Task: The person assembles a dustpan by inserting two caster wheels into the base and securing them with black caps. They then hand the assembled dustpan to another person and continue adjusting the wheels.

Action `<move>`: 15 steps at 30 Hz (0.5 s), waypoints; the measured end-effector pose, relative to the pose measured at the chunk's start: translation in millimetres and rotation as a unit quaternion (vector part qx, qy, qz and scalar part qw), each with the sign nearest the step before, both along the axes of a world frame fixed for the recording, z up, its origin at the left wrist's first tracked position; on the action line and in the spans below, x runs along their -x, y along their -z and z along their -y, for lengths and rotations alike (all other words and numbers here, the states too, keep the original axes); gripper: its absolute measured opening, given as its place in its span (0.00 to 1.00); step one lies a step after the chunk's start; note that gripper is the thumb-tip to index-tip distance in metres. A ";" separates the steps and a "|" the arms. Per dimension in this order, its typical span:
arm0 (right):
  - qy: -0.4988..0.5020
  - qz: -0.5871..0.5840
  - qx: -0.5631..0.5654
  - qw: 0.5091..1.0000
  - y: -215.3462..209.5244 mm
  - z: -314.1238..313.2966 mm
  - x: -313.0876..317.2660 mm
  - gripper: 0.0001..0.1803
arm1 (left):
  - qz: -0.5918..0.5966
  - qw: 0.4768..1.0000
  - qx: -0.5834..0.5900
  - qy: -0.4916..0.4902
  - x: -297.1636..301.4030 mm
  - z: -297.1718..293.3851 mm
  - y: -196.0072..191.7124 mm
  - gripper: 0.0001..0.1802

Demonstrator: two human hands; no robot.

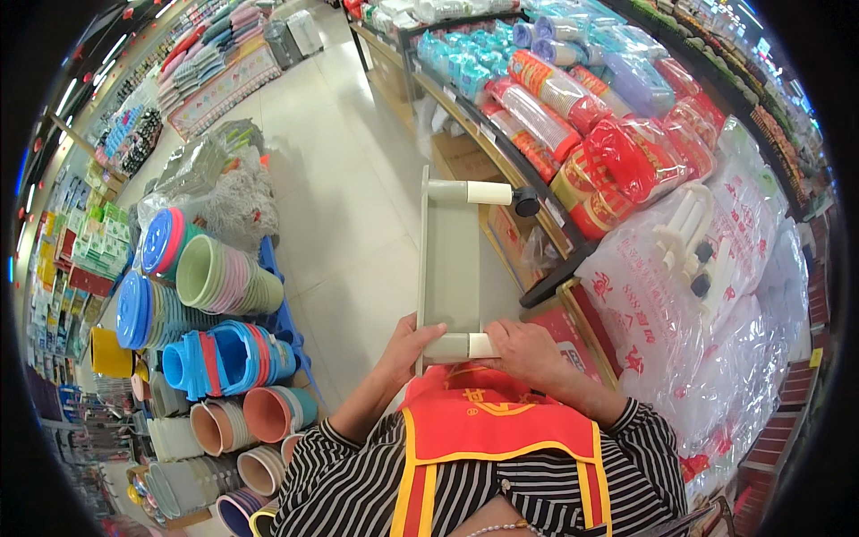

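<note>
In front of my waist I hold a long pale grey-green plastic shelf tray [452, 268], stood on its edge. My left hand [416, 345] grips its near left corner, thumb lying over the edge. My right hand [528, 353] is closed round a short white tube [480, 345] fitted at the near end. At the far end another white tube [489, 192] sticks out to the right, tipped with a black caster-like piece [526, 201]. More white tubes with black ends [689, 237] lie on clear plastic bags to my right.
Stacked buckets and bins [224, 277] fill the left side, beside mop heads [233, 201]. A shelf edge [501, 148] with wrapped cups [537, 116] runs along the right. Red-printed plastic bags [662, 313] bulge nearby. Pale tiled floor [349, 206] stretches ahead.
</note>
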State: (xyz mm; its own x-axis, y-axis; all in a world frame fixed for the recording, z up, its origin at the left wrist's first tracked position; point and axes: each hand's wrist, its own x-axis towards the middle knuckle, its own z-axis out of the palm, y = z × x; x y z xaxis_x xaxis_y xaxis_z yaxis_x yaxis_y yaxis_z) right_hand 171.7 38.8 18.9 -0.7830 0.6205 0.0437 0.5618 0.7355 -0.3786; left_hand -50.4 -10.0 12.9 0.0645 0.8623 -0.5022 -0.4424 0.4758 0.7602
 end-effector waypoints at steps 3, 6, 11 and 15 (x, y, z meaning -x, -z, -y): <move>-0.020 0.020 0.011 1.000 -5.5 1.9 1.7 0.23 | 0.020 0.999 0.020 -0.014 -2.2 6.5 6.1 0.20; -0.031 0.015 0.045 0.998 -3.9 1.6 1.2 0.25 | 0.023 0.999 0.027 -0.001 -0.8 8.9 14.6 0.21; -0.063 0.077 0.103 0.990 -10.0 -10.5 -6.0 0.27 | 0.013 0.995 0.095 0.011 -9.6 3.8 12.5 0.22; -0.073 0.074 0.118 0.988 -2.1 -6.6 -18.7 0.26 | -0.021 0.996 0.081 0.037 -17.9 13.6 5.7 0.21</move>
State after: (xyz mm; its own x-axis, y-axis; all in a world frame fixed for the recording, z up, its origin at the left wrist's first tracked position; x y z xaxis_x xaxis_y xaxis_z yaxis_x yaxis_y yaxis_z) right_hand 190.3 45.4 21.0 -0.8514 0.4805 -0.2105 0.5191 0.7139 -0.4700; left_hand -32.5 -23.6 7.2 0.1013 0.7629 -0.6385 -0.3717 0.6243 0.6871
